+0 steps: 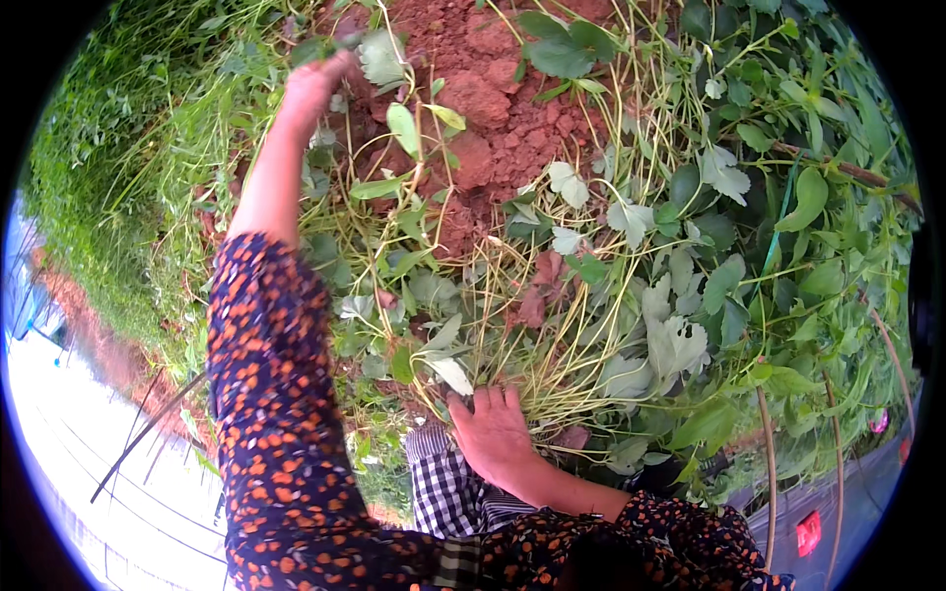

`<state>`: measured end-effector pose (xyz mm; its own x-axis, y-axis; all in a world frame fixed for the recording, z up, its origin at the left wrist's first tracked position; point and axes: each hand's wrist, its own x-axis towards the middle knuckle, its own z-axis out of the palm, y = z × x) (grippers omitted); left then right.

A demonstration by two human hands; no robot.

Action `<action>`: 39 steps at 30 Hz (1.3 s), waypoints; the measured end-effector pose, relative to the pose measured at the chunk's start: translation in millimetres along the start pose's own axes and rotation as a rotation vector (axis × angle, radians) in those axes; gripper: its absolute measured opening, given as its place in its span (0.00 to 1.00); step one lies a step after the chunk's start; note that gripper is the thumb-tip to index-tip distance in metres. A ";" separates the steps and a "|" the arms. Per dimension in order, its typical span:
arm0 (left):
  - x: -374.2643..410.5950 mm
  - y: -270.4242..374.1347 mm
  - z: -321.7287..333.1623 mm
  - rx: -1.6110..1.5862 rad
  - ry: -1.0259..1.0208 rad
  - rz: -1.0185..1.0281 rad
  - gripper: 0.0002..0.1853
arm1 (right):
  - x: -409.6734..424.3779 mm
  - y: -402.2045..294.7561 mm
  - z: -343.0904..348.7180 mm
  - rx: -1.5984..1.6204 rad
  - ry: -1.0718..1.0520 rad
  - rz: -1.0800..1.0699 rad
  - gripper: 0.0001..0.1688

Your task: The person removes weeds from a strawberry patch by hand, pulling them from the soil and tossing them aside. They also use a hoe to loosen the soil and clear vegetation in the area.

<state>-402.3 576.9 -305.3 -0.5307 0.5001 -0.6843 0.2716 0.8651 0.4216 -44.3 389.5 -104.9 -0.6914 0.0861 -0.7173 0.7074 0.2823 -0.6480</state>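
My left hand (314,85) is stretched far forward at the upper left, blurred by motion. Dark green leaves (314,50) show at its fingers, but the blur hides whether it grips them. Close to my body, my right hand (494,436) lies back-up against a spread of thin, pale plant stems (562,369). Its fingertips reach in among them, so its hold is unclear. Toothed leaves like a strawberry plant's (676,343) fan out beyond it, several with pale undersides turned up. A leafy weed stalk (417,148) rises left of centre.
Cloddy red soil (480,103) shows between the plants. Thick greenery (828,273) fills the right, with thin stakes (767,465) and a green string (783,210). Tall grass (111,140) covers the left. Dark poles (148,436) stand at lower left, beside a bright white area.
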 end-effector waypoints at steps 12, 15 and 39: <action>-81.3 -85.7 -0.2 1.166 -0.269 0.060 0.24 | -2.5 2.6 7.5 -0.037 -0.056 0.015 0.26; -156.4 -132.0 -15.9 0.996 -0.374 -0.161 0.40 | -2.9 2.9 6.3 -0.009 -0.118 0.045 0.25; -172.1 -121.3 22.2 0.653 0.192 -0.116 0.31 | -7.2 -7.8 8.5 -0.012 -0.084 -0.012 0.23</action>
<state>-326.1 386.7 -251.9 -0.7021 0.4398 -0.5601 0.6005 0.7884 -0.1337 -43.6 378.6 -96.9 -0.6845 0.0021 -0.7291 0.6971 0.2946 -0.6536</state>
